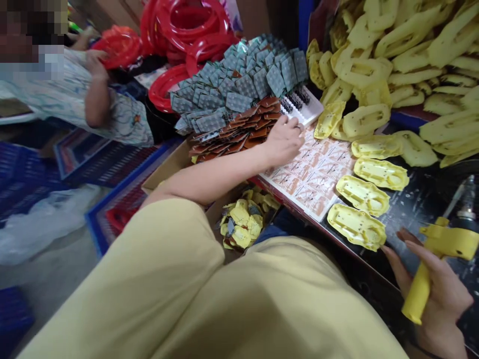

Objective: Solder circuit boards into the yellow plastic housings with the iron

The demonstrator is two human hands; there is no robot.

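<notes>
My left hand [284, 139] reaches forward, fingers curled at the edge of a stack of brown circuit boards [243, 132], resting on a white sheet of printed stickers [314, 174]. Whether it grips anything is hidden. My right hand [434, 294] is wrapped round a yellow screwdriver tool [434, 264] at the lower right. Three yellow plastic shells [362, 194] lie in a row on the dark table between the two hands.
A heap of grey-green rubber keypads [239, 85] lies behind the brown boards. A big pile of yellow shells [404, 50] fills the upper right. Red plastic rings [187, 30] sit at the back. Another person [75, 94] works at the left. A cardboard box holds finished yellow parts [243, 224].
</notes>
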